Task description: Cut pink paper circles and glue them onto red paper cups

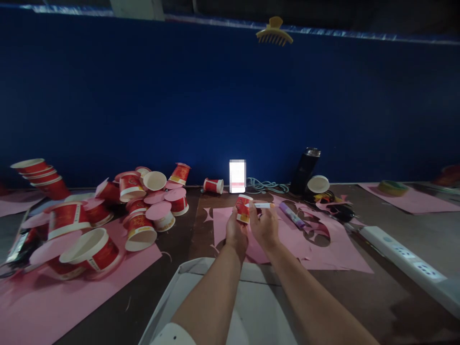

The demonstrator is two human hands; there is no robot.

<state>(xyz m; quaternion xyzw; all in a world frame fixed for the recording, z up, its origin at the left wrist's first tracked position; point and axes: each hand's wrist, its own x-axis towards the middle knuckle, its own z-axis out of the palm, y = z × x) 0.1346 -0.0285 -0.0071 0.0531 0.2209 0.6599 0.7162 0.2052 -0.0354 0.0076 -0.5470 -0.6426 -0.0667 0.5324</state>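
Cup (243,216) and pen (264,206) were up in the person's hands, above a pink sheet (334,256). Nearest was a white sleeve (172,335) on the left arm. The left hand (236,232) had its fingers curled around the cup's left side and underside; the right hand (266,227) pinched the pen, which lay nearly level, its left end close to the cup, though whether they touched I could not tell.

Off to the left, a pile of red cups (70,218), some with pink discs (158,211) against their ends, lay on a second sheet (86,297). A power strip (381,237) ran along the right. Beyond the hands, a purple tube (292,215) rested on the cut-up first sheet. Farther back were a glowing phone (237,175), upright, a pale cord (268,186) and a tilted flask (304,167). Behind everything rose a blue wall (215,96), with a yellow hair clip (275,36) at its top edge.
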